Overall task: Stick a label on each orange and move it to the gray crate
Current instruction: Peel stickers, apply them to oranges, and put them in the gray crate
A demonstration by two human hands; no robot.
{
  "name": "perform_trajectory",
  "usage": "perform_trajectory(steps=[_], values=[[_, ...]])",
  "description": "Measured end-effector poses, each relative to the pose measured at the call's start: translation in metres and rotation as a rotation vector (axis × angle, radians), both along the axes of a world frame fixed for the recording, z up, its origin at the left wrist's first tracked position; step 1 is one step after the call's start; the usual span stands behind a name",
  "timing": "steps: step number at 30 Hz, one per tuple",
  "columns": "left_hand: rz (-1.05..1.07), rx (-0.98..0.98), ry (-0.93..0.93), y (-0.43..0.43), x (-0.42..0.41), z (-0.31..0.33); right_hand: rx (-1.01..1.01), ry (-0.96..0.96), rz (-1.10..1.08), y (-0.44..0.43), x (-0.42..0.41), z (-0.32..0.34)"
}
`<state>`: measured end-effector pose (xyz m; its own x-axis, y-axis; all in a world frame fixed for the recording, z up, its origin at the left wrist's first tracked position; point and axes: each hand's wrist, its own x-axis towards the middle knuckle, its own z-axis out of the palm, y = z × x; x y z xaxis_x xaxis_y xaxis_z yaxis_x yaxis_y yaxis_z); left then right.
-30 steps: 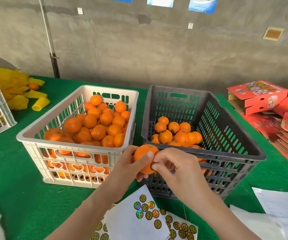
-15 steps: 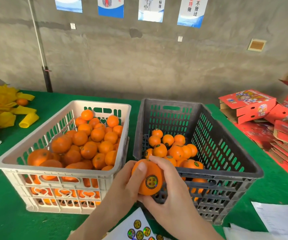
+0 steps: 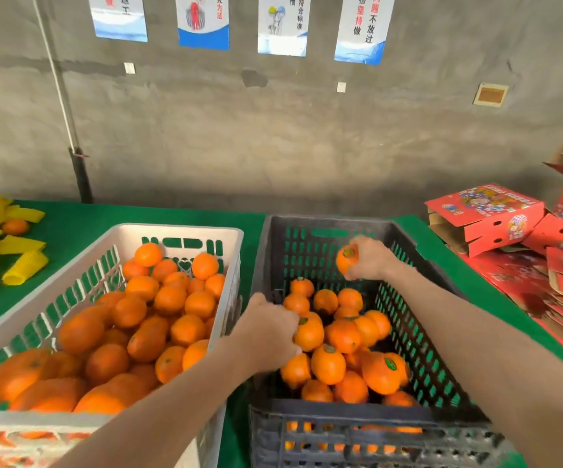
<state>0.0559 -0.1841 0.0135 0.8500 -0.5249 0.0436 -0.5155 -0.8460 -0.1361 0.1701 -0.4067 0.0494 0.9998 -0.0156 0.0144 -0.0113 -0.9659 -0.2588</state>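
- Orange, small, round and glossy, with a dark round label on its upper face (image 3: 347, 260), hangs above the far right part of the dark gray slatted plastic crate (image 3: 340, 413), clear of the fruit below.
- It is held there, I judge, because the labelling is done and only the drop remains. The heap looks lower at the back of the crate, so a release there should settle the orange against the pile rather than on top of it.
- Right grip (image 3: 371, 258) is clamped on that orange, with fingers and thumb curled round its right side and the label turned up toward the camera.
- Left grip (image 3: 270, 327) reaches in at the gray crate's left wall and lies against the near-left edge of the heap of labelled oranges (image 3: 344, 336). Its back faces the camera and its fingers bend down onto the fruit. Whether they clasp one or only steady the pile I cannot tell.
- Beige slatted plastic crate (image 3: 178, 228) stands just beside the gray one, piled with plain oranges (image 3: 158, 309). With supply on the left and finished fruit on the right, each carry is short.
- Both crates rest on the green cloth-covered table (image 3: 80, 224). Red printed cardboard cartons (image 3: 486, 214) lie off to the right and yellow foam sleeves (image 3: 23, 265) off to the left.
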Motion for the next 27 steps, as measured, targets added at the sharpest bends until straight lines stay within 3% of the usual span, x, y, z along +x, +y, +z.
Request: perform_trajectory(steps=[3,5,10,15,17,22,25,27], values=[[0.021,-0.101,0.05,0.003,0.003,-0.009,-0.343,0.148,0.002,-0.027,0.039,-0.04],[0.036,-0.162,0.073,0.004,0.004,-0.009,-0.434,0.216,-0.046,-0.04,0.055,-0.066],[0.059,-0.23,0.137,0.003,0.007,-0.007,-0.422,0.203,-0.091,-0.047,0.079,-0.103],[0.04,-0.239,0.139,0.004,0.004,-0.001,-0.373,0.251,-0.107,-0.022,0.074,-0.092],[0.029,-0.267,0.129,0.005,0.002,-0.001,-0.299,0.136,-0.053,0.003,0.067,-0.074],[0.025,-0.397,0.071,0.004,0.001,0.001,0.104,-0.417,0.284,0.102,0.014,-0.031],[0.02,-0.681,0.097,0.008,-0.005,0.001,0.174,-0.488,0.491,0.15,-0.026,-0.022],[-0.008,-0.942,0.174,0.02,-0.015,0.0,0.246,-0.49,0.497,0.164,-0.046,-0.015]])
